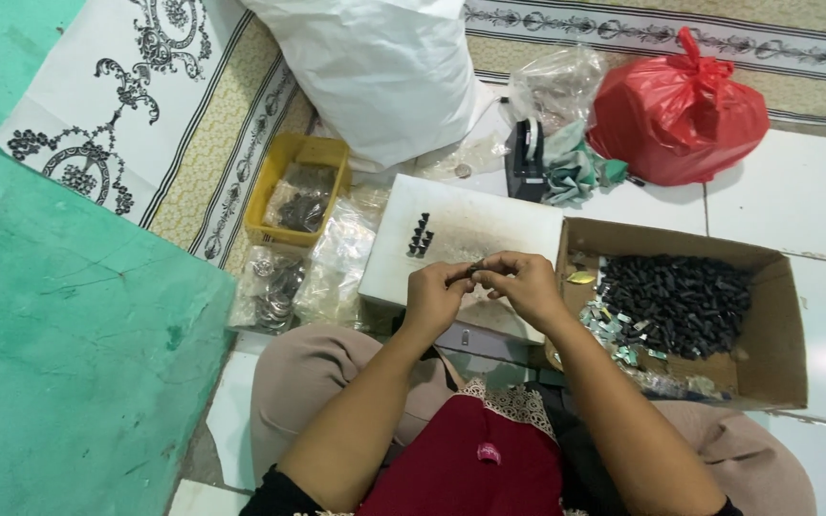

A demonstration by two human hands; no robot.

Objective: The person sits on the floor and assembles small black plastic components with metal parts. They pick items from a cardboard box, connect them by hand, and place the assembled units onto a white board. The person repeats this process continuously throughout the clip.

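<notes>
While the yellow tray (287,164) and the clear bags of small metal parts (274,287) lie on the floor at the far left, they sit well apart from the work and look unlikely to be disturbed. Next comes the white board (489,225) that serves as a counter, bearing a tight cluster of small dark pieces (420,236) standing near its left part; a careless sweep of the wrist could probably topple them. Above the board's near edge the left hand (435,298) and the right hand (526,284) meet, the fingers of both pinched on one small dark piece (471,270) held between them. That piece is tiny and mostly hidden, so a slack pinch could let it drop into the lap or onto the tiled floor, where it would be hard to find. To the right, the cardboard box (778,334) holds a heap of black pieces (678,304) and silvery clips (612,325); the right elbow hangs near its wall and might nudge it.
</notes>
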